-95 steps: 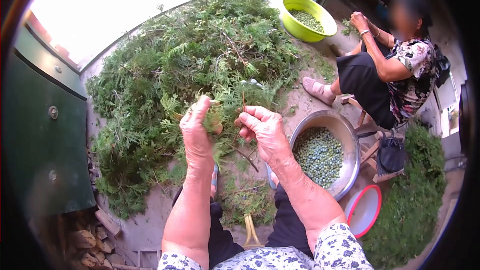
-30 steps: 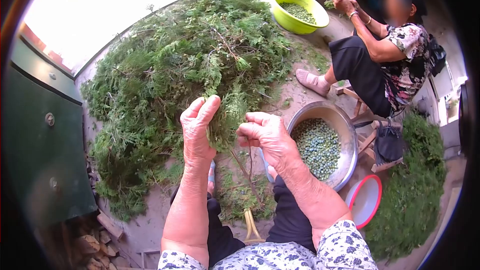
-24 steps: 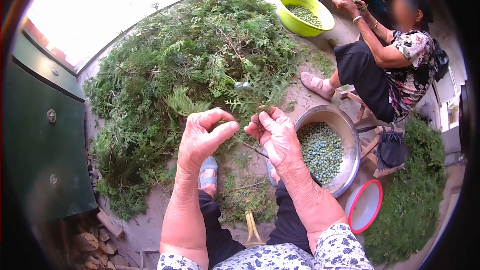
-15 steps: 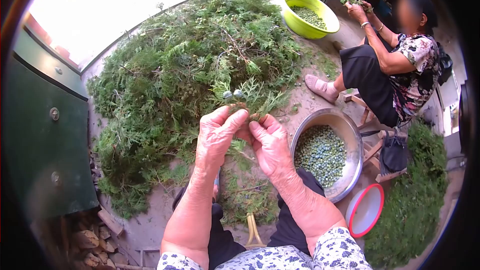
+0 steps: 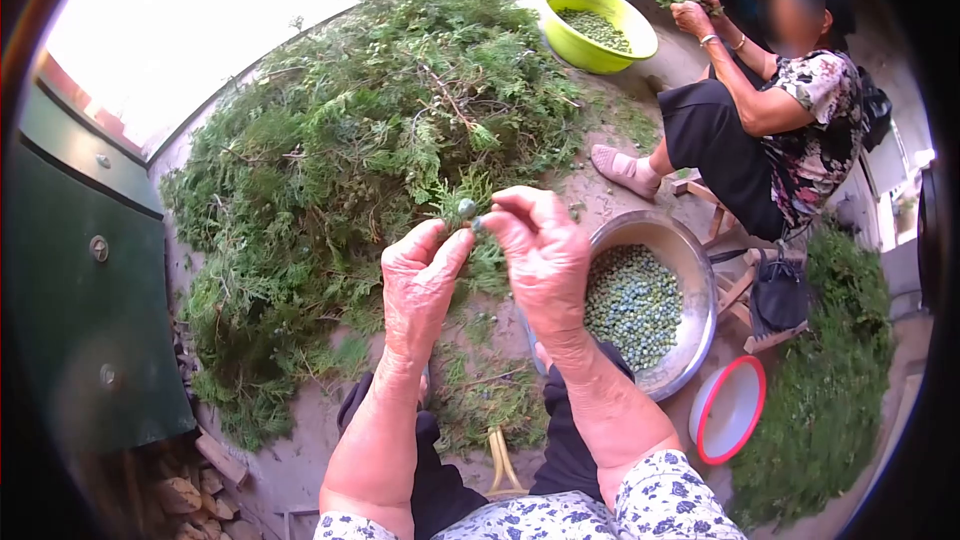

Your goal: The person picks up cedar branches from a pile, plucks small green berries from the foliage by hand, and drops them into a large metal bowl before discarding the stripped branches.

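My left hand (image 5: pixel 425 285) pinches a small sprig of evergreen (image 5: pixel 447 204) between thumb and fingers, its tip pointing away from me. On the sprig sits a round blue-green seed cone (image 5: pixel 466 208). Just right of it, the thumb and forefinger of my right hand (image 5: pixel 545 265) close on another small cone (image 5: pixel 477 224). Beside my right forearm stands a steel basin (image 5: pixel 707 315) partly filled with green and bluish cones (image 5: pixel 635 302). Beyond my hands lies a large heap of cut evergreen branches (image 5: pixel 330 160).
A yellow-green tub (image 5: pixel 600 58) holding more cones stands at the back. To the right a co-worker (image 5: pixel 790 120) sits holding a sprig. A red-rimmed bowl (image 5: pixel 728 410), greenery (image 5: pixel 810 430), a green metal door (image 5: pixel 90 290) and firewood (image 5: pixel 180 495) surround the floor.
My right hand has risen from the base of the sprig to its cones and now pinches one. My left hand keeps the sprig. The whole view has shifted slightly.
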`<state>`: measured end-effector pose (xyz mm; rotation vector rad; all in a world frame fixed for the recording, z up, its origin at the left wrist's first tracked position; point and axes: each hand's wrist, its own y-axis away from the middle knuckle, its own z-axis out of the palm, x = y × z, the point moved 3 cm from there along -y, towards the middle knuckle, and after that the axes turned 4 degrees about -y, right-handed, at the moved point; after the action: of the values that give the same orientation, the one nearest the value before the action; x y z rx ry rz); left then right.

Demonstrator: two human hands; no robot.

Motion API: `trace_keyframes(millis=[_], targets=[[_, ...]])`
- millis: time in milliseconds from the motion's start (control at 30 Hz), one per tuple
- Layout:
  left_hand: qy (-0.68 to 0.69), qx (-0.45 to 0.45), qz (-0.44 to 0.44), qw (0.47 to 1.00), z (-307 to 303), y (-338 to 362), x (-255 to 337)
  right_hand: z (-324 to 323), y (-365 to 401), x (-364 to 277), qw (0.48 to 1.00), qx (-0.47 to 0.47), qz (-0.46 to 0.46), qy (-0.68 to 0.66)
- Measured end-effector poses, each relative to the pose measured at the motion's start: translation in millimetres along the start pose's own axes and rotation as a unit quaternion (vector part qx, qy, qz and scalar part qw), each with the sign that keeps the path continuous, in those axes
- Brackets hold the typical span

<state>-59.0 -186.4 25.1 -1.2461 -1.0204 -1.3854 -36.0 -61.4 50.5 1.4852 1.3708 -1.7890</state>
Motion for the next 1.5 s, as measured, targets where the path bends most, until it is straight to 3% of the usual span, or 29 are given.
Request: trace_keyframes(millis=[67, 200, 333, 467, 567, 667, 800, 933, 1000, 1067, 1200, 1267, 1300, 1333, 1367, 1433, 1500], targets=[[0.001, -0.006, -0.006, 1.000, 1, 0, -5, 3, 2, 9, 0.995, -0.046, 0.082, -0.016], [0.042, -0.005, -0.034, 0.999, 6, 0, -5, -1, 7, 17, 0.985, -0.056, 0.148, -0.063], [0.153, -0.010, -0.069, 0.986, 7, -1, -1, -1, 11, 25, 0.887, -0.071, 0.349, -0.295], [0.147, -0.008, -0.072, 0.986, 10, 0, 0, -13, 2, 23, 0.865, -0.034, 0.307, -0.395], [-0.041, -0.007, -0.013, 0.999, 6, -3, -11, -17, -3, 13, 0.877, -0.036, 0.285, -0.386], [-0.093, -0.016, 0.024, 0.995, 12, 1, -2, -11, -2, 3, 0.969, -0.089, 0.182, -0.140], [-0.071, -0.023, -0.003, 0.997, 18, 4, 3, -5, 6, 11, 0.964, -0.076, 0.211, -0.140], [-0.062, -0.047, 0.014, 0.997, 13, -2, 10, -6, 13, 23, 0.861, -0.075, 0.355, -0.357], [-0.004, -0.072, -0.020, 0.997, 10, -4, 0, -11, 14, 22, 0.826, -0.098, 0.371, -0.413], [0.076, -0.049, -0.070, 0.993, 10, -3, 0, -25, 13, 31, 0.760, -0.048, 0.396, -0.514], [0.206, 0.055, -0.090, 0.973, -6, -7, 0, -95, -1, 40, 0.911, -0.011, 0.306, -0.278], [0.266, 0.080, -0.094, 0.956, -15, -9, -3, -142, 2, 62, 0.942, 0.035, 0.292, -0.158], [0.306, 0.077, -0.104, 0.943, -19, -9, -3, -172, 5, 80, 0.969, 0.010, 0.246, -0.002], [0.346, 0.074, -0.114, 0.928, -21, -10, -3, -194, 9, 90, 0.969, -0.016, 0.191, 0.153], [0.347, 0.077, -0.113, 0.928, -24, -10, -3, -202, 14, 88, 0.969, -0.019, 0.191, 0.154], [0.412, 0.058, -0.111, 0.903, -25, -10, -4, -203, 21, 63, 0.890, 0.005, 0.061, 0.452], [0.427, 0.051, -0.092, 0.898, -25, -9, -4, -164, 32, 43, 0.965, 0.041, 0.195, 0.168]])
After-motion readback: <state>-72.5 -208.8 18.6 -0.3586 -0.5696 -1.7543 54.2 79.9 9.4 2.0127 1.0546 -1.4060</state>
